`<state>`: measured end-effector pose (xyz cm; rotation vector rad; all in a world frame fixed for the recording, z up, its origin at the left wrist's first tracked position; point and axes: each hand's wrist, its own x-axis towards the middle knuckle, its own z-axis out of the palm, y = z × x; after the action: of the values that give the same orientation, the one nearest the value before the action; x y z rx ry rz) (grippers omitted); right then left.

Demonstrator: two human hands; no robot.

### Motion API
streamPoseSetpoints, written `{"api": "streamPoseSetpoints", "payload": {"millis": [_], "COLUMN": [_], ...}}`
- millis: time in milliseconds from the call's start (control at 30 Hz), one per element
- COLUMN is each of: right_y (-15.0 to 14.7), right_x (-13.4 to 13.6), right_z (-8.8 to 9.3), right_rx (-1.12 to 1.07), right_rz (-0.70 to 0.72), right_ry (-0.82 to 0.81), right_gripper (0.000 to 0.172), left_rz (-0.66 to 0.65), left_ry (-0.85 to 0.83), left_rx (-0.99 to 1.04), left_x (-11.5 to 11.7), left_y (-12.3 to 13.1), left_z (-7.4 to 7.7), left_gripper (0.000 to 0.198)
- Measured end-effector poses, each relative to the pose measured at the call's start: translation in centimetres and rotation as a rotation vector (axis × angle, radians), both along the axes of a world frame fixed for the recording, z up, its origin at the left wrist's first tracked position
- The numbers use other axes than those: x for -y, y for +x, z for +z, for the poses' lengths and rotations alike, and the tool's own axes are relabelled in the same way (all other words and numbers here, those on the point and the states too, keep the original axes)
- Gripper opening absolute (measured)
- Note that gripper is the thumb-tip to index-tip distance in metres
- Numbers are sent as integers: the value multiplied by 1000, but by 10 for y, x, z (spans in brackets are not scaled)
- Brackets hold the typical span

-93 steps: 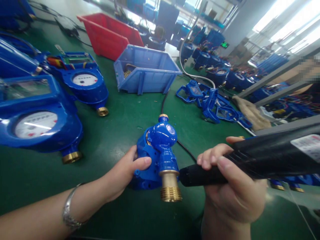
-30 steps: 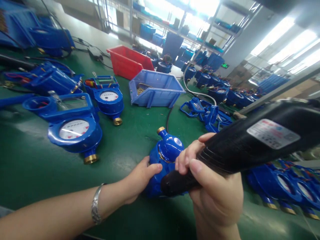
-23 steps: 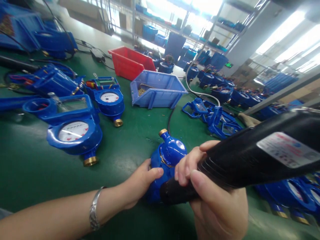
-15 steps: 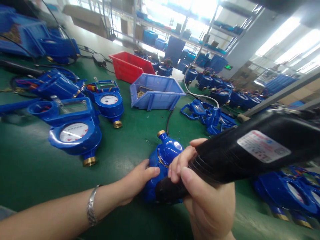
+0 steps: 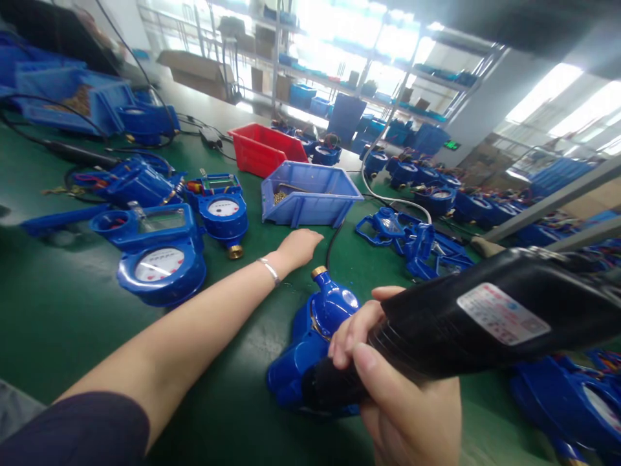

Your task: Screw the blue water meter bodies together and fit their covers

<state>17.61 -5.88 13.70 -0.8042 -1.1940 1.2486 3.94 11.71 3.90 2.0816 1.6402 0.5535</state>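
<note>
Across nearly the whole foreground, a green bench [image 5: 233,382]. Slanting in from the right, a black handheld tool [image 5: 436,330], clamped in the right grip [image 5: 398,388], with fingers and thumb wrapped around its narrower front part. Just to the left of that grip and partly hidden behind it, the blue meter body [image 5: 291,366], resting on the bench, with the tool's nose in front of its casing. Off to the left, well apart from the right grip, a dial meter [image 5: 162,265], face up. Beyond the meter body, an open blue bin [image 5: 313,210], with a red bin [image 5: 264,155] behind. Between blue bin and meter body, near both, the left grip [image 5: 299,248]: back uppermost, fingertips blurred, so hard to tell whether apart or together. Around the left wrist, a silver bracelet [image 5: 270,270]. On the meter body's far end, a brass fitting [image 5: 319,272]. Inside the blue bin, tiny brass-coloured pieces [image 5: 279,197].
</note>
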Motion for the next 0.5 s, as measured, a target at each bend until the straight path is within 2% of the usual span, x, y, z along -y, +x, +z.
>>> {"api": "streamPoseSetpoints", "payload": {"millis": [100, 233, 300, 400, 500], "right_y": [1, 1, 1, 1, 1], "right_x": [1, 1, 0, -1, -2], "right_z": [-1, -6, -7, -4, 2], "right_rx": [11, 89, 88, 92, 103], "right_rz": [10, -64, -94, -67, -20], "right_ry": [-23, 1, 37, 30, -7], "right_gripper": [31, 29, 24, 23, 28], "left_rz": [-66, -97, -84, -12, 111], "left_ry": [1, -31, -41, -45, -30], "left_rx": [-128, -229, -235, -191, -83], "left_x": [-25, -35, -32, -23, -1], "left_y": [19, 33, 34, 26, 10], "left_z": [-3, -5, -5, -1, 9], "left_gripper": [31, 30, 29, 28, 22]}}
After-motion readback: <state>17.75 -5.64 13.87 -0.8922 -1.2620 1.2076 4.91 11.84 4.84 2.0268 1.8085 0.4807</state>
